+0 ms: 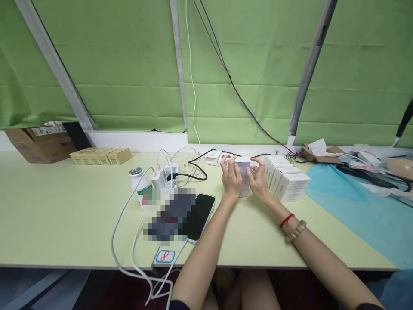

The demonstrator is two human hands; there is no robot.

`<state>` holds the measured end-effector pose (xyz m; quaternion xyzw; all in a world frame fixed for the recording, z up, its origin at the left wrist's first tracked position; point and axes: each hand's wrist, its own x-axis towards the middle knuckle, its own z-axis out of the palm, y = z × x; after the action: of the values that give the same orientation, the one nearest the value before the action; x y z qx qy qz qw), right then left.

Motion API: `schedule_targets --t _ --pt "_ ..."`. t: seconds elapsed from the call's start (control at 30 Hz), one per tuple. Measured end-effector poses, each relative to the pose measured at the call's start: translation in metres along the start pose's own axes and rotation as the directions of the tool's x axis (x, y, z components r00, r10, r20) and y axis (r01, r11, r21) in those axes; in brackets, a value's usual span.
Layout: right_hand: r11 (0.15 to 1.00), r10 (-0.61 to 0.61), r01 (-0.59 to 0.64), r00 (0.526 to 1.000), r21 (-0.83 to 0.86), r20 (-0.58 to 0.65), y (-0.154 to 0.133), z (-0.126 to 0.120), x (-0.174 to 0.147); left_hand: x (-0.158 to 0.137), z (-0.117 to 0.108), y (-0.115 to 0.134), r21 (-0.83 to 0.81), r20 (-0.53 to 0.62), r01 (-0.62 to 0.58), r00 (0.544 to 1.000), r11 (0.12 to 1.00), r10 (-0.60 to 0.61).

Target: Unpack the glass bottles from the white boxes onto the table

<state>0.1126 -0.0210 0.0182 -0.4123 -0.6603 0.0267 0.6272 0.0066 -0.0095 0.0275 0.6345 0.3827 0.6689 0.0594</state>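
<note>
Both hands are around a small upright carton (pixel 243 178) with a pale top and a lilac-grey side that seems to carry fine print. On its left side, the fingers of my left hand (pixel 231 177) curl over and press against it. My right hand (pixel 258 178) grips the opposite side, thumb and fingertips near the upper edge. Just right of that hand stands a row of white boxes (pixel 292 186) with small printed text. Behind my left hand lies a small white packet (pixel 213 157), partly beside a red-and-white one.
Left of my forearm lie a black-screened phone (pixel 200 217) and a pixelated item (pixel 171 215). A white bottle (pixel 137 181), a power strip (pixel 171 174) and loose cables stand nearby. Yellow boxes (pixel 100 156) and a cardboard box (pixel 45 144) sit far left; blue sheeting (pixel 351 206) covers the right.
</note>
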Motion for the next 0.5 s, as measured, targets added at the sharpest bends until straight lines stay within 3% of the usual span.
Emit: schedule_targets --t 0.13,0.3,0.4,0.5 --pt "0.998 0.061 -0.061 0.998 0.006 0.017 0.0067 0.0034 -0.0024 -0.0001 -0.0016 0.0025 -0.051 -0.027 0.234 0.972 0.971 -0.235" --pt "0.986 -0.005 0.032 0.987 -0.167 0.159 0.0013 0.0015 -0.0050 0.0014 -0.0018 0.0063 0.001 0.011 0.575 0.818 0.818 -0.575" --pt "0.977 -0.008 0.044 0.986 -0.209 0.169 -0.0025 0.0006 -0.0054 0.0044 -0.0004 0.0041 0.030 0.032 0.688 0.724 0.725 -0.689" --pt "0.980 0.002 0.028 0.988 -0.197 0.154 -0.0020 0.0014 -0.0055 0.0060 0.0017 -0.0010 0.003 0.038 0.716 0.698 0.698 -0.715"
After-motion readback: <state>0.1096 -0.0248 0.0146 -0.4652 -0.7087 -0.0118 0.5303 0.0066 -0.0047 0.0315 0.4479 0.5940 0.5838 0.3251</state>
